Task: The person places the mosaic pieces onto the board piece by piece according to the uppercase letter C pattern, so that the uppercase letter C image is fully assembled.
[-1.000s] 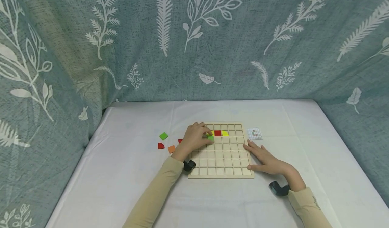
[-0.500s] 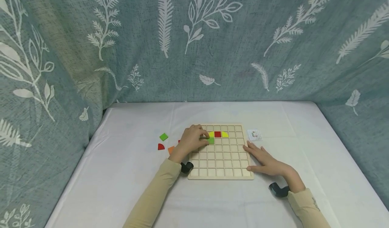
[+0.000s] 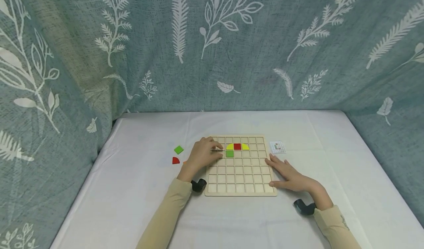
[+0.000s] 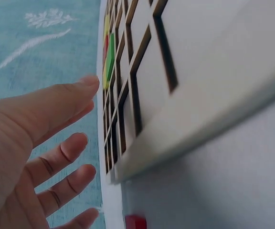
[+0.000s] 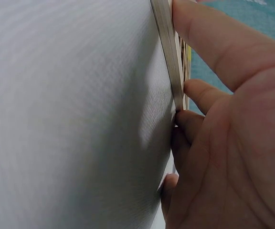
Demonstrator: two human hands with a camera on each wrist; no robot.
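Observation:
A wooden grid board point(image 3: 240, 175) lies on the table, with a red square tile point(image 3: 237, 146) between two yellow rounded tiles point(image 3: 245, 146) in one row. Below the left yellow one, a green square tile point(image 3: 230, 153) sits in its cell. My left hand point(image 3: 202, 154) hovers over the board's left side, thumb and fingers apart, holding nothing; the left wrist view shows a gap between its thumb point(image 4: 66, 102) and the green tile. My right hand point(image 3: 291, 177) rests with spread fingers on the board's right edge, as the right wrist view also shows.
Left of the board lie a loose green tile point(image 3: 179, 150), a red quarter-round tile point(image 3: 176, 160) and an orange tile mostly hidden by the left hand. A small pattern card point(image 3: 277, 147) lies right of the board. A leaf-print curtain point(image 3: 212, 76) hangs behind the table.
My left hand has let go of the green square tile in its cell and drawn back to the left. The right hand has stayed in place.

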